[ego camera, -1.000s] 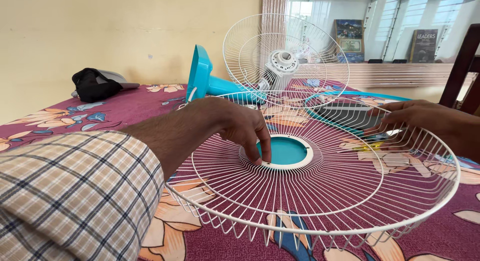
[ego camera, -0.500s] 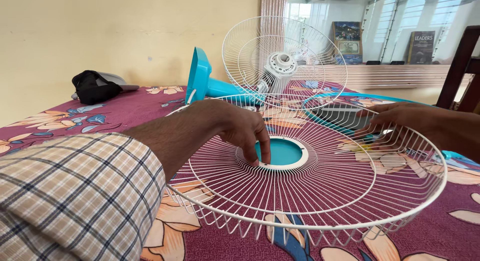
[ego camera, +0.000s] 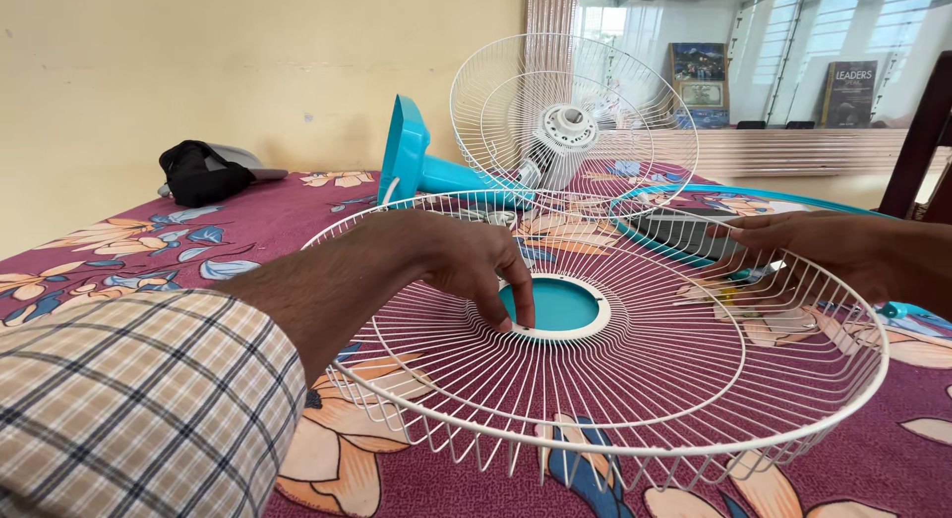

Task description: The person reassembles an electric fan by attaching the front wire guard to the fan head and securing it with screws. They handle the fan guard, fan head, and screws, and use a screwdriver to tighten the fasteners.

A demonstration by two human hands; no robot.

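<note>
Table with floral maroon cloth [ego camera: 248, 221]. Lying on it: black bag [ego camera: 203, 171] at far left, teal fan [ego camera: 466, 171] on its side, white grille [ego camera: 615, 379] in front.
</note>
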